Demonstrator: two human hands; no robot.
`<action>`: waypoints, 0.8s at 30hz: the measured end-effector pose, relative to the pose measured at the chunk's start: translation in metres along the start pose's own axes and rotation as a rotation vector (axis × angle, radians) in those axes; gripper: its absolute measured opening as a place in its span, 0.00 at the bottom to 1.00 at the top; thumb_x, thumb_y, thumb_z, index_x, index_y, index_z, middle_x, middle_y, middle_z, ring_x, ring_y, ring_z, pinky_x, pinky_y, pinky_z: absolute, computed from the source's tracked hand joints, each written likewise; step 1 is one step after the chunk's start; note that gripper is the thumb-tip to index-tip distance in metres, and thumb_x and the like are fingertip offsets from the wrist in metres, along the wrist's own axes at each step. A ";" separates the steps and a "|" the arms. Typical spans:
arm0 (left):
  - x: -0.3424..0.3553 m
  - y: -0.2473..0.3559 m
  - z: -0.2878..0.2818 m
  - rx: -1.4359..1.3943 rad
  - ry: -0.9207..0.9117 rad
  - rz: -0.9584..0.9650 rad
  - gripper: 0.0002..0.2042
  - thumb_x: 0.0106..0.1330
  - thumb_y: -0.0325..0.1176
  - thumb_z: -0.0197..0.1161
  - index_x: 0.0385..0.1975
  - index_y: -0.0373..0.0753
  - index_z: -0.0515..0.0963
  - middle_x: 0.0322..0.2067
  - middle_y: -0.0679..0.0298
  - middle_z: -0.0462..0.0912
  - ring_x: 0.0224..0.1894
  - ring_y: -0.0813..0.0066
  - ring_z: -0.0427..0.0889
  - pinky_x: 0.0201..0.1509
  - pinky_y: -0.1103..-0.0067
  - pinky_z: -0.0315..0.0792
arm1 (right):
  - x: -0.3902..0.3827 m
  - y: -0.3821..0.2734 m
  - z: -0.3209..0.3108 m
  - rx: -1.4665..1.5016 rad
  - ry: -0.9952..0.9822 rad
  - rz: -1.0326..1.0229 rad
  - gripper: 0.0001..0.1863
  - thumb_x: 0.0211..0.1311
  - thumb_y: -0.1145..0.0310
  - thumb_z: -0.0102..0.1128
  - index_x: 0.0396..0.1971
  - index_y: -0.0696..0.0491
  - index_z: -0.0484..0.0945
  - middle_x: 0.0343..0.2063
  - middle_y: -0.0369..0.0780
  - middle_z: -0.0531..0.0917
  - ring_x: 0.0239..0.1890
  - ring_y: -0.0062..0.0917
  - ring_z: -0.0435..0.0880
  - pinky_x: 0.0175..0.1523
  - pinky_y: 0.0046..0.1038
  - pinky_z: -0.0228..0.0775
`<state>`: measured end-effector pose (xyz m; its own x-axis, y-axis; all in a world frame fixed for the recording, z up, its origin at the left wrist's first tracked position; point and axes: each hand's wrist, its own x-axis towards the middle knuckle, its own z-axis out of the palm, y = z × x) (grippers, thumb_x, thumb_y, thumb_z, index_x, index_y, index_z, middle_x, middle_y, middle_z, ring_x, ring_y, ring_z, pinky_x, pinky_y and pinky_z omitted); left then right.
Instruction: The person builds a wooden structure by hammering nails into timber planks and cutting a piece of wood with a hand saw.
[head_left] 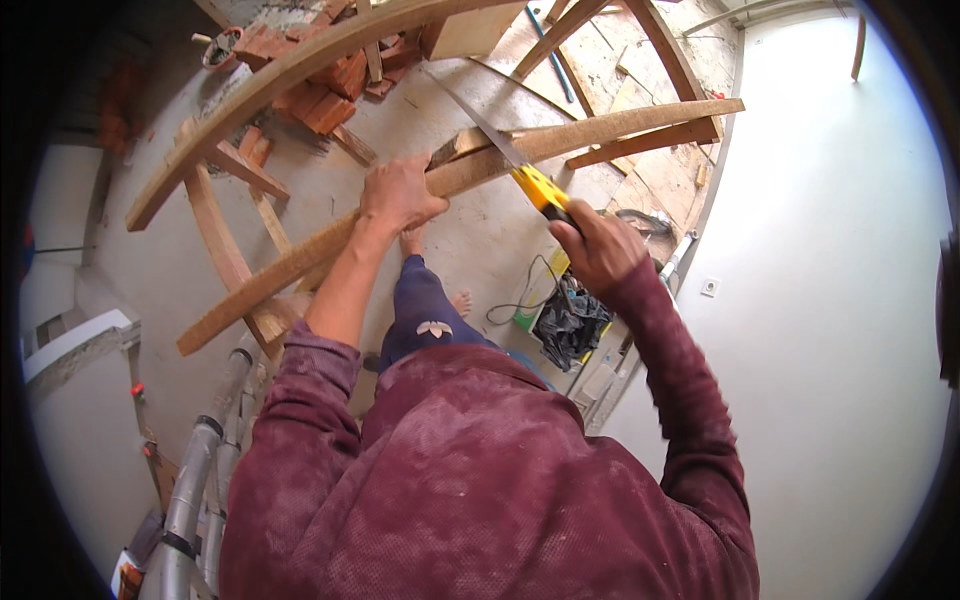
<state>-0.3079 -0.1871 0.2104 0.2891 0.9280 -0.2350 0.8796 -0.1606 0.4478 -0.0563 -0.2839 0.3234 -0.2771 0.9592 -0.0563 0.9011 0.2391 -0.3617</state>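
Note:
A long wooden beam (610, 125) runs across in front of me, its near end low on the left. My left hand (398, 193) is closed over the beam left of its middle, pressing down from above. In my right hand (602, 248) is the yellow and black handle of a handsaw (540, 187), fingers wrapped round it. The saw's blade lies across the beam and points away to the upper left. Just beyond the beam, beside the blade, a short wood piece (458, 147) shows. Whether the teeth are sunk into the wood, I cannot tell.
Another long beam (290, 75) crosses farther off, over stacked red bricks (320, 95). Wooden legs (215, 225) stand at the left. Below my right hand lie a black plastic bag (572, 325) and a cable. A metal ladder (195, 470) is at lower left, a white wall (820, 250) right.

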 end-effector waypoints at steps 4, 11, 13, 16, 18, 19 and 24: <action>-0.027 -0.009 -0.014 0.114 -0.016 -0.123 0.30 0.43 0.50 0.70 0.46 0.42 0.78 0.40 0.49 0.83 0.44 0.54 0.82 0.47 0.63 0.76 | -0.089 -0.011 0.001 0.669 0.231 0.209 0.21 0.72 0.50 0.42 0.48 0.54 0.70 0.11 0.37 0.64 0.10 0.26 0.64 0.28 0.33 0.70; -0.081 -0.067 -0.027 0.283 0.026 -0.136 0.36 0.46 0.58 0.70 0.53 0.43 0.76 0.40 0.51 0.84 0.44 0.55 0.82 0.48 0.63 0.74 | -0.103 -0.021 0.048 2.320 0.336 0.783 0.28 0.72 0.39 0.28 0.46 0.47 0.71 0.11 0.27 0.58 0.10 0.16 0.57 0.31 0.29 0.65; -0.088 -0.073 -0.028 0.245 0.036 -0.129 0.34 0.47 0.60 0.69 0.50 0.43 0.77 0.36 0.52 0.84 0.42 0.53 0.83 0.45 0.63 0.74 | -0.099 -0.026 0.065 2.412 0.330 0.747 0.28 0.72 0.39 0.28 0.45 0.46 0.71 0.11 0.27 0.58 0.11 0.16 0.59 0.33 0.28 0.64; -0.084 -0.073 -0.026 0.211 0.004 -0.153 0.30 0.47 0.61 0.69 0.42 0.43 0.81 0.30 0.53 0.84 0.37 0.51 0.83 0.40 0.63 0.75 | -0.097 -0.027 0.068 2.508 0.265 0.783 0.28 0.71 0.39 0.29 0.45 0.46 0.71 0.11 0.27 0.58 0.12 0.16 0.59 0.33 0.27 0.64; -0.083 -0.074 -0.026 0.228 -0.039 -0.170 0.27 0.47 0.60 0.69 0.37 0.43 0.83 0.27 0.54 0.84 0.34 0.51 0.83 0.38 0.62 0.75 | -0.097 -0.039 0.063 2.498 0.274 0.800 0.28 0.71 0.38 0.29 0.44 0.46 0.71 0.11 0.27 0.58 0.12 0.16 0.58 0.33 0.26 0.62; -0.085 -0.075 -0.024 0.260 -0.028 -0.171 0.26 0.47 0.59 0.69 0.35 0.43 0.83 0.26 0.54 0.84 0.34 0.51 0.83 0.37 0.63 0.75 | -0.098 -0.046 0.057 2.462 0.293 0.837 0.28 0.71 0.38 0.29 0.44 0.45 0.71 0.11 0.27 0.58 0.11 0.16 0.58 0.32 0.26 0.62; -0.087 -0.079 -0.022 0.253 -0.004 -0.176 0.24 0.47 0.57 0.70 0.34 0.42 0.83 0.26 0.53 0.84 0.33 0.51 0.83 0.37 0.63 0.75 | -0.108 -0.054 0.043 2.426 0.270 0.865 0.26 0.72 0.39 0.28 0.44 0.43 0.70 0.11 0.27 0.57 0.11 0.15 0.56 0.30 0.24 0.60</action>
<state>-0.4109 -0.2481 0.2148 0.1252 0.9477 -0.2936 0.9822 -0.0767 0.1714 -0.0896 -0.4073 0.3090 -0.0683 0.7475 -0.6608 -0.9362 -0.2770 -0.2165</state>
